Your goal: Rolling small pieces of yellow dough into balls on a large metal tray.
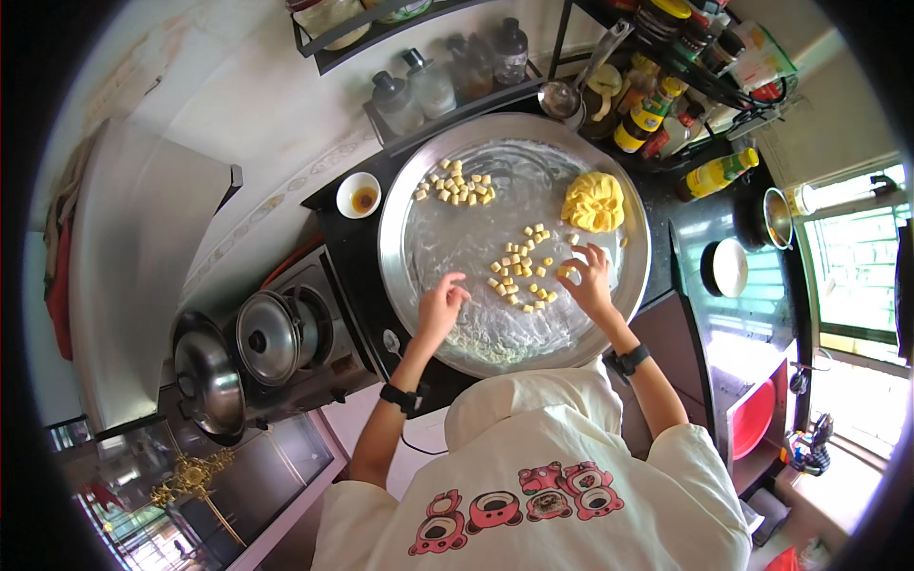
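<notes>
A wide round metal pan (391, 243) dusted with flour lies before me. My right hand (591, 280) is over its right part, with a small yellow dough piece (566, 271) between thumb and fingertips. Left of that hand lies a loose group of cut dough pieces (527, 261). My left hand (441, 305) hovers over the pan's lower left, fingers apart and holding nothing. A large yellow dough lump (594, 203) rests at the upper right of the pan. Toward the upper left is another cluster of paler, floured pieces (457, 187).
Left of the pan are a small white bowl (358, 195) with brown liquid, a spoon (391, 342) and a lidded pot (268, 338) on the stove. A ladle (560, 100), bottles (646, 114) and a shelf rack border the back. At right sits a white dish (730, 268).
</notes>
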`<control>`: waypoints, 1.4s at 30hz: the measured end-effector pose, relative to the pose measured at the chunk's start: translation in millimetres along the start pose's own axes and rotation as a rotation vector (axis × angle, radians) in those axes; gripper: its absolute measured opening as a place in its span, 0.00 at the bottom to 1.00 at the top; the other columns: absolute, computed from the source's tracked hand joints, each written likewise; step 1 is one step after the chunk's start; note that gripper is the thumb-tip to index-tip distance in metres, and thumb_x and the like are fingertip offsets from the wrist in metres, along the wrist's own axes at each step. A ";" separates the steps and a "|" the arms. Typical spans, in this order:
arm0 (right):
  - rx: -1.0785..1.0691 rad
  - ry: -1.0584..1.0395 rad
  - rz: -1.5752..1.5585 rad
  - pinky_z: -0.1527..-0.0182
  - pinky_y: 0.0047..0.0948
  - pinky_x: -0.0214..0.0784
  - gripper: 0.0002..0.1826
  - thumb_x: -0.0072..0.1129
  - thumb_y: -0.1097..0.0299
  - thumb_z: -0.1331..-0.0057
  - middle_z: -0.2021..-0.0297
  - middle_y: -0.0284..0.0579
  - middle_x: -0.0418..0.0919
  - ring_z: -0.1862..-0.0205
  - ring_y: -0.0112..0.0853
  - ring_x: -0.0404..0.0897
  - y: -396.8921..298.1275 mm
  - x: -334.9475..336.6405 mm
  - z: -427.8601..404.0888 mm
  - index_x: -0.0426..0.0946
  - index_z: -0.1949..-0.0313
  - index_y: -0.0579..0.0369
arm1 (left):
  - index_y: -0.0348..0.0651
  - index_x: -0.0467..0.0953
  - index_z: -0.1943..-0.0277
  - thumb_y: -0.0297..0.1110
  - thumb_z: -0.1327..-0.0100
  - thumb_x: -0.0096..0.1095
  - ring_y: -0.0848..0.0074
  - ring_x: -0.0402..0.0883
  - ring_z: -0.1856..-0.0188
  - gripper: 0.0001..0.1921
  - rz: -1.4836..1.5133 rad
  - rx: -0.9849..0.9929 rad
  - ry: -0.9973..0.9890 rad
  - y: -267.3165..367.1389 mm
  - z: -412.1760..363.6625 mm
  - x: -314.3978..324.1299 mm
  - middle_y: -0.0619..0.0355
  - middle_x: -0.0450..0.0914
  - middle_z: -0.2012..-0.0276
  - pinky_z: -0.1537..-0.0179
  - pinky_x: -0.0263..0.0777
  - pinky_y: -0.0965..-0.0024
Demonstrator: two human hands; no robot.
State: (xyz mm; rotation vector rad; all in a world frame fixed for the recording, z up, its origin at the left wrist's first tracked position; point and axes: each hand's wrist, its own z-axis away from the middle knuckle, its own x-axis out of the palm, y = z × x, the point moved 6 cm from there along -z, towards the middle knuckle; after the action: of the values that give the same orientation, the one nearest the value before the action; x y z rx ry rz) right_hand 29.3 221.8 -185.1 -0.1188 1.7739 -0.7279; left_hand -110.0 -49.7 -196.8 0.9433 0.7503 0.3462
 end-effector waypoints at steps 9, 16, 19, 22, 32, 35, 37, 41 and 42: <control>0.118 0.178 -0.020 0.37 0.49 0.54 0.23 0.65 0.69 0.43 0.45 0.44 0.72 0.38 0.47 0.64 19.3 2.9 8.3 0.75 0.47 0.49 | 0.37 0.76 0.50 0.23 0.35 0.58 0.64 0.86 0.61 0.11 -0.280 0.286 0.163 -0.8 -83.9 -47.4 0.50 0.85 0.63 0.58 0.77 0.67; 0.190 0.253 -0.036 0.39 0.46 0.59 0.19 0.63 0.74 0.43 0.48 0.43 0.75 0.40 0.46 0.68 26.9 -19.0 19.0 0.76 0.50 0.50 | 0.43 0.58 0.31 0.28 0.37 0.58 0.51 0.60 0.31 0.31 -0.619 0.540 0.365 25.0 -137.1 -32.7 0.48 0.62 0.32 0.34 0.57 0.52; 0.238 0.277 -0.049 0.39 0.47 0.60 0.18 0.60 0.77 0.42 0.50 0.43 0.76 0.42 0.46 0.70 29.9 -20.1 29.1 0.77 0.52 0.50 | 0.48 0.54 0.27 0.36 0.33 0.57 0.56 0.53 0.26 0.33 -0.691 0.468 0.421 25.2 -154.2 -21.5 0.49 0.54 0.27 0.32 0.53 0.49; 0.264 0.259 -0.056 0.39 0.46 0.60 0.17 0.60 0.77 0.42 0.50 0.43 0.77 0.42 0.46 0.70 31.5 -16.8 34.0 0.78 0.52 0.50 | 0.51 0.53 0.27 0.37 0.33 0.57 0.57 0.52 0.26 0.34 -0.760 0.457 0.413 24.3 -168.0 -10.0 0.51 0.53 0.27 0.32 0.52 0.46; 0.261 0.265 -0.113 0.39 0.46 0.60 0.15 0.58 0.78 0.41 0.52 0.44 0.77 0.42 0.47 0.70 19.8 -25.6 16.1 0.78 0.54 0.52 | 0.46 0.77 0.59 0.35 0.48 0.72 0.65 0.66 0.35 0.14 -0.846 0.665 0.518 26.1 -163.1 5.3 0.62 0.75 0.44 0.39 0.61 0.51; 0.258 0.280 -0.121 0.39 0.46 0.60 0.15 0.58 0.79 0.41 0.51 0.44 0.77 0.42 0.47 0.70 13.6 -30.7 12.8 0.78 0.54 0.52 | 0.45 0.75 0.61 0.32 0.51 0.74 0.64 0.69 0.40 0.15 -0.787 0.701 0.536 32.4 -154.1 3.0 0.61 0.76 0.48 0.42 0.64 0.53; 0.240 0.283 -0.129 0.39 0.46 0.60 0.15 0.58 0.79 0.41 0.51 0.44 0.77 0.42 0.47 0.70 6.7 -34.0 8.1 0.78 0.55 0.52 | 0.46 0.75 0.59 0.33 0.47 0.72 0.63 0.69 0.40 0.15 -0.772 0.682 0.509 37.3 -145.5 1.6 0.61 0.76 0.47 0.42 0.63 0.54; 0.166 0.316 -0.165 0.41 0.43 0.64 0.14 0.58 0.81 0.41 0.52 0.44 0.79 0.44 0.46 0.72 -20.2 -50.8 -10.7 0.80 0.56 0.54 | 0.45 0.74 0.52 0.35 0.41 0.68 0.59 0.70 0.43 0.16 -0.482 0.440 0.283 1.9 -133.9 3.3 0.58 0.75 0.45 0.42 0.61 0.55; 0.168 0.322 -0.162 0.41 0.43 0.64 0.14 0.58 0.81 0.41 0.52 0.44 0.79 0.44 0.46 0.72 -24.1 -54.2 -15.1 0.80 0.56 0.54 | 0.45 0.74 0.52 0.35 0.41 0.68 0.59 0.70 0.43 0.16 -0.482 0.446 0.281 11.7 -125.9 4.2 0.58 0.75 0.45 0.42 0.61 0.55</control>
State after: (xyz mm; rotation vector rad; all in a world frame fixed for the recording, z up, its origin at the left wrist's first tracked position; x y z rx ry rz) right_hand 27.3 232.2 -124.8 -0.0326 2.0133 -1.0570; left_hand -196.0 34.8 -234.7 1.1018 1.3158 -0.1250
